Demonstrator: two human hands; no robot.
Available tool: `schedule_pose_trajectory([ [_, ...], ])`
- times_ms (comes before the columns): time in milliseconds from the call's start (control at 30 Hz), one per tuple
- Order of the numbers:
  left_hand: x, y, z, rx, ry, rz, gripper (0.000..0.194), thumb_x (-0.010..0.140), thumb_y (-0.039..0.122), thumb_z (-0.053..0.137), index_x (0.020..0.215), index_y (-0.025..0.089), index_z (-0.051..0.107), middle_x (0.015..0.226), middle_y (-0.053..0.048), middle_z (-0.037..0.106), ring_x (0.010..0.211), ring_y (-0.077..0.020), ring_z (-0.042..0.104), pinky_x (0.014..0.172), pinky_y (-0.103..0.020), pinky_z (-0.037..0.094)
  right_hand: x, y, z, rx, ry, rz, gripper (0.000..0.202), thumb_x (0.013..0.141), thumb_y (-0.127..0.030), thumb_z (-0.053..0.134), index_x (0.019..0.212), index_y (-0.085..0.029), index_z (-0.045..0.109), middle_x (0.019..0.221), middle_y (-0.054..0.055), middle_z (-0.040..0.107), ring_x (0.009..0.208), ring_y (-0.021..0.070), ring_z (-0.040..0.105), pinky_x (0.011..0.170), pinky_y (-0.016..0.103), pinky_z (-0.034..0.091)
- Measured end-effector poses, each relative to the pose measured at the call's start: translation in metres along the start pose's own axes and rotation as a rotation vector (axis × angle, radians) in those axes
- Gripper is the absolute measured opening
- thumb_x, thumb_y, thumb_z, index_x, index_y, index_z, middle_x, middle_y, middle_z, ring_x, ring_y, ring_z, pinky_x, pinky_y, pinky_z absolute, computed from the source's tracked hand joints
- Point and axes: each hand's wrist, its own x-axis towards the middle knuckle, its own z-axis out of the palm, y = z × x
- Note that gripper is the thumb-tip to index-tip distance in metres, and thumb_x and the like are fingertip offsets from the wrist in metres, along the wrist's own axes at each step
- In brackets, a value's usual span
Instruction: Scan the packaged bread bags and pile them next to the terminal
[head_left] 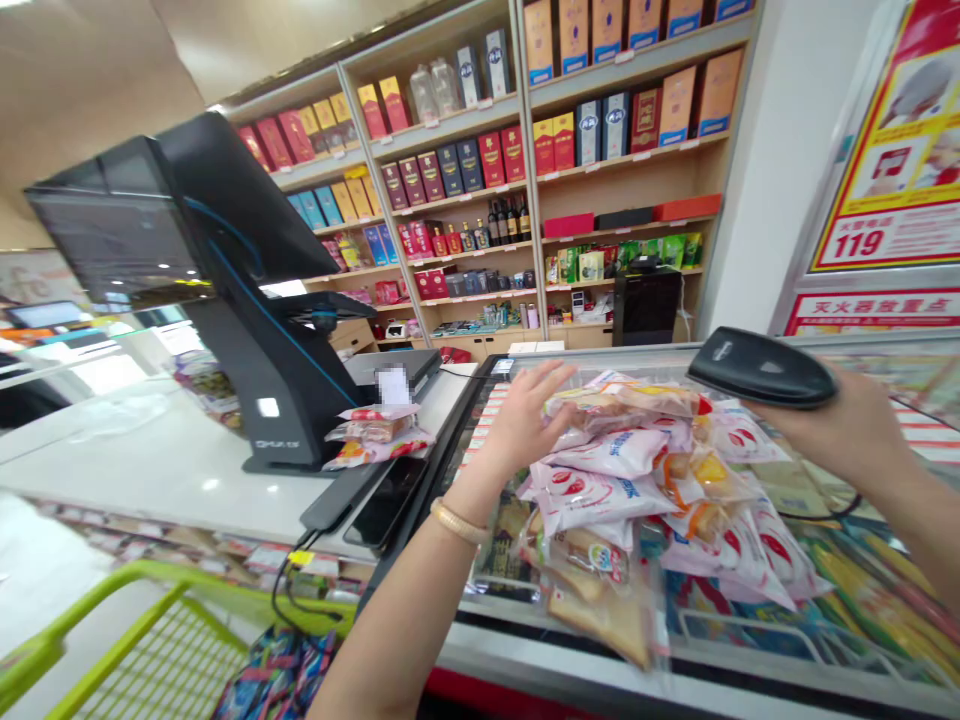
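Observation:
My left hand (525, 415), with a bracelet (457, 520) at the wrist, reaches to the left rim of a heap of packaged snacks. Its fingers are apart; whether they touch a wrapper I cannot tell. In my right hand (847, 430) is a black barcode scanner (757, 368), held above the heap's right side. White and pink packets (596, 495) fill the middle of the heap. Bagged bread (592, 570) lies at its near edge, and clear packs with yellow and orange contents (705, 475) lie to the right. A glass-topped counter (517, 580) bears the heap.
A dark checkout terminal (285, 350) stands at the left, with a few snack packs (379, 435) at its base. A phone (386, 500) lies on the counter there. A green shopping cart (142, 590) is at the lower left. Shelves (450, 210) of boxed goods line the back.

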Motion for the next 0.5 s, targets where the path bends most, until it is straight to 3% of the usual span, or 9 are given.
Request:
schedule_pose_trajectory([
  [133, -0.026, -0.048, -0.064, 0.239, 0.260, -0.244, 0.043, 0.076, 0.016, 0.078, 0.118, 0.027, 0.078, 0.137, -0.014, 0.070, 0.135, -0.0337, 0.061, 0.125, -0.052, 0.037, 0.005, 0.006, 0.005, -0.014, -0.025, 0.028, 0.036, 0.056, -0.054, 0.072, 0.083, -0.031, 0.068, 0.083, 0.009, 0.077, 0.078, 0.0349, 0.072, 0.063, 0.041, 0.049],
  [200, -0.037, -0.074, -0.096, 0.477, 0.228, -0.433, 0.050, 0.072, 0.012, 0.078, 0.121, 0.025, 0.076, 0.147, -0.016, 0.064, 0.146, -0.0367, 0.051, 0.129, -0.054, 0.026, 0.005, 0.003, 0.008, -0.021, -0.035, 0.047, 0.034, 0.055, -0.054, 0.072, 0.079, -0.031, 0.065, 0.080, 0.009, 0.076, 0.077, 0.0351, 0.071, 0.062, 0.041, 0.049],
  [267, -0.045, -0.096, -0.121, 0.715, 0.080, -0.620, 0.051, 0.071, 0.012, 0.079, 0.120, 0.026, 0.075, 0.151, -0.017, 0.062, 0.151, -0.0390, 0.044, 0.130, -0.060, 0.016, 0.003, -0.001, 0.011, -0.023, -0.044, 0.069, 0.033, 0.052, -0.054, 0.071, 0.074, -0.031, 0.060, 0.077, 0.009, 0.074, 0.077, 0.0361, 0.071, 0.063, 0.042, 0.049],
  [367, -0.055, -0.119, -0.139, 0.788, -0.005, -0.722, 0.034, 0.069, 0.017, 0.084, 0.101, 0.022, 0.076, 0.130, -0.021, 0.073, 0.141, -0.0433, 0.054, 0.126, -0.067, 0.016, 0.001, -0.007, 0.013, -0.017, -0.043, 0.081, 0.033, 0.049, -0.053, 0.071, 0.071, -0.032, 0.057, 0.075, 0.009, 0.072, 0.080, 0.0372, 0.071, 0.065, 0.044, 0.049],
  [500, -0.059, -0.137, -0.134, 0.813, 0.033, -0.740, 0.016, 0.080, 0.033, 0.078, 0.083, 0.018, 0.073, 0.108, -0.024, 0.076, 0.131, -0.0454, 0.060, 0.121, -0.070, 0.021, -0.001, -0.010, 0.014, -0.031, -0.045, 0.056, 0.033, 0.052, -0.053, 0.070, 0.077, -0.031, 0.062, 0.076, 0.008, 0.072, 0.078, 0.0353, 0.070, 0.067, 0.044, 0.049],
])
